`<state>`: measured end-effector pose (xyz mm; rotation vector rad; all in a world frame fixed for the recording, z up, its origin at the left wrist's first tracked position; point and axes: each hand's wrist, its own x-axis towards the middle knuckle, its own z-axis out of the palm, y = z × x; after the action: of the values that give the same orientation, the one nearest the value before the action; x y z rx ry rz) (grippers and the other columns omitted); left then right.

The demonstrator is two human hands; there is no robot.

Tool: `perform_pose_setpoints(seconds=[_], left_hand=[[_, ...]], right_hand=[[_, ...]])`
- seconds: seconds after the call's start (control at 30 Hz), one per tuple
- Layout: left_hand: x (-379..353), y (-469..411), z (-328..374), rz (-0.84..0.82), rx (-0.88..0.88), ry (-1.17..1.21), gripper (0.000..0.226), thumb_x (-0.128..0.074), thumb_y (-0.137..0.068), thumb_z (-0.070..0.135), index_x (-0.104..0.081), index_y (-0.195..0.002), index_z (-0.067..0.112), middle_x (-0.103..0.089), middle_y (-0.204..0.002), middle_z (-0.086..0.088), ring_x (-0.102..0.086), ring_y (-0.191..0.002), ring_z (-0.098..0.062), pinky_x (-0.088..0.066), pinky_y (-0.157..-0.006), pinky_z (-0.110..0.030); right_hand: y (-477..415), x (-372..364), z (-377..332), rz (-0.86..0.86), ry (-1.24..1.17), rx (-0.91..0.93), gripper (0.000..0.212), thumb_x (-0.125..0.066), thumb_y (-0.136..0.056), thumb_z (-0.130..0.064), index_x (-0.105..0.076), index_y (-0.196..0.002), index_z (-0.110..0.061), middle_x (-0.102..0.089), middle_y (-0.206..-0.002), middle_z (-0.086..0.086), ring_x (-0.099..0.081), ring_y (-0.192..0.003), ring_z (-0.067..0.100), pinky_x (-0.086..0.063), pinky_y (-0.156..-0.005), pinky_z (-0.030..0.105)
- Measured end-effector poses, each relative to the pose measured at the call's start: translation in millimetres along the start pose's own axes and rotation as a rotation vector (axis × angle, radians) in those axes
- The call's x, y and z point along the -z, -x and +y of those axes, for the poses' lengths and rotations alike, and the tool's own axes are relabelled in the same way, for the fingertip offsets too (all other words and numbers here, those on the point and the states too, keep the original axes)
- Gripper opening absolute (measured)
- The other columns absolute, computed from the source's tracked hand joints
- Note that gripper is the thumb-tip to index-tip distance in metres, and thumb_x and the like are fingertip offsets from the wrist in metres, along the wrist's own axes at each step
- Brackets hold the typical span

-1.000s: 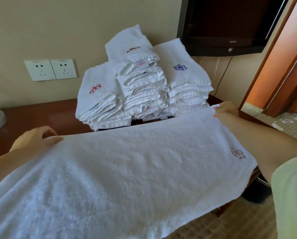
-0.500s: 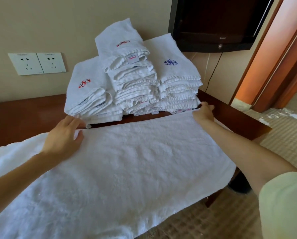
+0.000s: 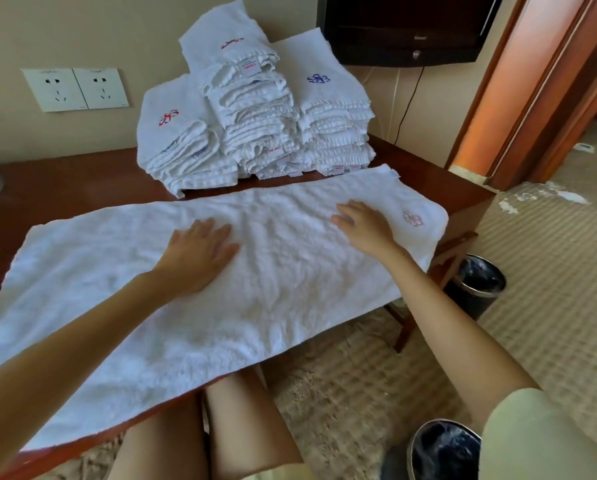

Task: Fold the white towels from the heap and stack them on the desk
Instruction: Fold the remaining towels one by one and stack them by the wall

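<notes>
Now, left hand [image 3: 200,252] and right hand [image 3: 363,226] flat on the spread white towel [image 3: 273,299], frame centre.
I read fingers straight on both hands, palms pressing down; the towel lies lengthwise across the worktop [image 3: 65,181]. Folded stacks [image 3: 255,116] stand just behind it, upper centre.

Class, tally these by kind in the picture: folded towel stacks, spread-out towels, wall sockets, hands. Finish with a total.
Folded towel stacks: 3
Spread-out towel: 1
Wall sockets: 2
Hands: 2, the left hand and the right hand, both flat on the towel
Total: 8
</notes>
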<state>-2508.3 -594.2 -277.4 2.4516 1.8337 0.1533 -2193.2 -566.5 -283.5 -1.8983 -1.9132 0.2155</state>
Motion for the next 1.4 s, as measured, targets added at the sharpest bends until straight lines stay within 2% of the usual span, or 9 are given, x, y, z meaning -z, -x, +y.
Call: perform_pose_setpoints(seconds=[0.27,0.5,0.67,0.77,0.93,1.13,1.23,1.33,1.4], left_hand=[[-33.1,37.6,99.2,0.071,-0.384,-0.109,0.077,-0.003,-0.085,0.061,-0.02,-0.153,0.029,-0.017,-0.16,-0.007,-0.013,-0.148,-0.028,-0.01,-0.118,-0.051],[-81.1,39.9,138.5,0.361,-0.752,-0.276,0.067,-0.071,-0.077,0.019,-0.05,-0.14,0.018,-0.038,-0.15,-0.017,-0.034,-0.14,-0.033,-0.017,-0.111,-0.057],[-107.5,31.2,146.8,0.264,-0.756,-0.46,0.079,-0.081,-0.062,0.015,-0.054,-0.136,0.019,-0.041,-0.148,-0.018,-0.039,-0.137,-0.032,-0.016,-0.111,-0.054],[-122.6,28.7,153.8,0.231,-0.76,-0.486,0.084,-0.084,-0.057,0.013,-0.055,-0.135,0.02,-0.041,-0.148,-0.017,-0.04,-0.137,-0.032,-0.017,-0.111,-0.055],[-135.7,22.0,166.9,0.215,-0.751,-0.456,0.096,-0.09,-0.046,0.018,-0.054,-0.135,0.019,-0.044,-0.146,-0.016,-0.043,-0.135,-0.03,-0.019,-0.11,-0.056],[-145.1,16.2,189.4,0.211,-0.585,-0.344,0.132,-0.093,-0.043,0.025,-0.018,-0.152,0.019,-0.023,-0.157,-0.015,-0.021,-0.145,-0.029,-0.016,-0.114,-0.051],[-151.4,17.1,191.4,0.276,-0.555,-0.315,0.11,-0.079,-0.057,0.002,-0.022,-0.15,0.018,-0.027,-0.155,-0.017,-0.026,-0.144,-0.028,-0.024,-0.113,-0.047],[-155.4,22.4,184.4,0.369,-0.612,-0.228,0.078,-0.029,-0.073,-0.008,-0.03,-0.148,0.014,-0.029,-0.154,-0.018,-0.031,-0.141,-0.031,-0.035,-0.112,-0.048],[-149.4,27.1,178.9,0.332,-0.64,-0.148,0.086,-0.028,-0.065,-0.011,-0.034,-0.148,0.011,-0.032,-0.153,-0.017,-0.033,-0.14,-0.031,-0.036,-0.109,-0.045]], right_hand=[[63.2,-25.9,5.4,0.391,-0.334,0.073,0.034,-0.049,-0.098,-0.027,-0.064,-0.123,-0.011,-0.064,-0.126,0.004,-0.057,-0.118,0.019,-0.033,-0.11,0.047],[109.0,-43.6,30.3,0.825,-0.886,-0.464,0.028,-0.051,-0.096,-0.005,-0.061,-0.121,-0.011,-0.061,-0.121,-0.003,-0.055,-0.111,0.009,-0.043,-0.092,0.022],[92.8,-51.1,81.9,0.49,-1.284,-0.945,0.044,-0.05,-0.099,-0.03,-0.046,-0.14,-0.014,-0.055,-0.124,0.002,-0.051,-0.1,0.015,-0.041,-0.081,0.029],[88.3,-69.9,119.6,0.273,-1.389,-1.068,0.081,-0.059,-0.075,-0.075,-0.045,-0.14,-0.028,-0.047,-0.136,-0.006,-0.049,-0.123,0.017,-0.043,-0.102,0.036],[95.8,-50.9,109.8,0.223,-1.702,-1.13,0.06,-0.051,-0.093,-0.055,-0.05,-0.134,-0.012,-0.055,-0.128,0.007,-0.052,-0.121,0.024,-0.039,-0.103,0.037],[103.8,-39.3,120.5,0.325,-1.985,-1.124,0.055,-0.056,-0.094,-0.046,-0.05,-0.132,-0.008,-0.058,-0.128,0.014,-0.055,-0.12,0.031,-0.045,-0.103,0.043],[112.2,-19.6,123.5,0.37,-2.063,-1.067,0.042,-0.064,-0.091,-0.035,-0.053,-0.122,-0.007,-0.063,-0.108,0.016,-0.06,-0.106,0.035,-0.051,-0.086,0.049],[116.8,2.8,126.3,0.456,-1.928,-1.009,0.022,-0.064,-0.092,-0.026,-0.058,-0.11,-0.014,-0.071,-0.079,0.008,-0.071,-0.066,0.021,-0.055,-0.052,0.031],[118.7,15.3,128.0,0.533,-1.748,-0.99,0.012,-0.065,-0.091,-0.024,-0.06,-0.099,-0.017,-0.069,-0.078,0.002,-0.068,-0.058,0.011,-0.052,-0.048,0.023]])
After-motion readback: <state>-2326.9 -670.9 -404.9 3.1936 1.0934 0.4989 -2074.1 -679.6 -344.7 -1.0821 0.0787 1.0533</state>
